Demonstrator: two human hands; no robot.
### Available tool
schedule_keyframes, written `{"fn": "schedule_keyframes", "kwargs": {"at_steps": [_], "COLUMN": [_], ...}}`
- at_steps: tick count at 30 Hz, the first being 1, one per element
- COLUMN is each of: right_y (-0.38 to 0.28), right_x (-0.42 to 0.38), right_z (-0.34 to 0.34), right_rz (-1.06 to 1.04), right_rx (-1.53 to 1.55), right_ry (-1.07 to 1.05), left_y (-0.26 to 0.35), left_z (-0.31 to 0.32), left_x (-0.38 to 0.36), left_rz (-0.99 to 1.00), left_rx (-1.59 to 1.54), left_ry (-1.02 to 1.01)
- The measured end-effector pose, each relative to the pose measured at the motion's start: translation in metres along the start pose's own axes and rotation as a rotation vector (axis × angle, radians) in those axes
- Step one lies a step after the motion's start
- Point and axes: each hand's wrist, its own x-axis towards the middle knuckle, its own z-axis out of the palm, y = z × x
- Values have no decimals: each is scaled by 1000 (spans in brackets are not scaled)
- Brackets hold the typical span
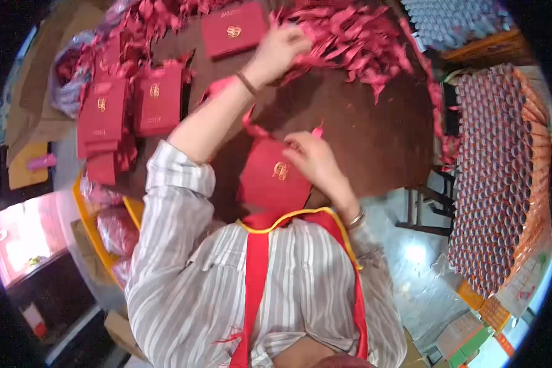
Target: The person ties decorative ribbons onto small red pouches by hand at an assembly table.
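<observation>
A red box with a gold emblem [264, 184] lies tilted at the near table edge, close to my chest. My right hand [316, 159] is at its upper right edge with bent fingers against it, and a small pink ribbon end [318, 131] shows above the knuckles. Across the table, my left hand [283, 50] reaches to the edge of a heap of pink-red ribbons [356, 43]. Its fingers are curled; what lies between them is hidden. Another red box [236, 30] sits just left of that hand. A loose ribbon [251, 122] trails above the near box.
Stacks of red boxes [103, 116] stand on the brown table [374, 135] at left. A plastic bag [70, 80] lies beyond them. At right is a dense array of small round-topped items [490, 172]. A dark stool [426, 211] stands below the table's right edge.
</observation>
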Motion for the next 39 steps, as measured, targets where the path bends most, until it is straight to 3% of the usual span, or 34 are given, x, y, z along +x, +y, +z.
{"fn": "schedule_keyframes", "kwargs": {"at_steps": [1, 3, 5, 7, 9, 10, 11, 13, 17, 19, 20, 22, 23, 25, 26, 29, 32, 37, 39], "right_y": [-3, -6, -1, -2, -8, -14, -17, -22, -27, -32, -32, -32, -33, -35, -38, -38, -30, -26, -21], "right_x": [3, 7, 8, 7, 10, 11, 11, 15, 16, 15, 15, 17, 15, 16, 17, 20, 21, 25, 25], "right_z": [-5, -11, -9, -7, -9, -10, -9, -9, 2, 6, 6, 7, 8, 9, 9, 8, 10, 2, 0], "right_rz": [93, 160, 155, 109, 178, 328, 328, 82, -73, -55, -42, -28, 3, 33, 67, 151, 274, 517, 502], "right_rx": [51, 149, 126, 108, 101, 156, 148, -175, -392, -402, -404, -412, -366, -322, -286, -186, 31, 430, 481], "right_ry": [-62, -82, -101, -61, -111, -160, -169, -120, -91, -103, -113, -122, -131, -143, -159, -193, -266, -485, -491], "left_y": [7, 32, 29, 36, 2, 13, 55, 47, 39, 34, 32, 49, 55, 37, 26, 9, 22, 27, 24], "left_z": [-20, -63, -107, -132, -140, -135, -142, -161, -178, -182, -175, -139, -123, -91, -80, -54, -44, -29, -23], "left_x": [-8, -35, -58, -86, -99, -108, -130, -152, -179, -184, -189, -193, -197, -216, -223, -244, -249, -253, -253], "left_rz": [-98, -129, -147, -188, 115, 214, -23, -74, -39, -78, -158, -275, -365, -429, -323, -300, -406, -380, -138], "left_rx": [-235, -251, -578, -637, -1345, -1402, -555, -571, -654, -652, -461, -160, -54, -164, -135, -15, 138, 261, 396], "left_ry": [-26, 38, -46, 98, -95, -59, 318, 407, 407, 212, 262, 157, 97, 32, -3, 19, -89, 6, 69]}}
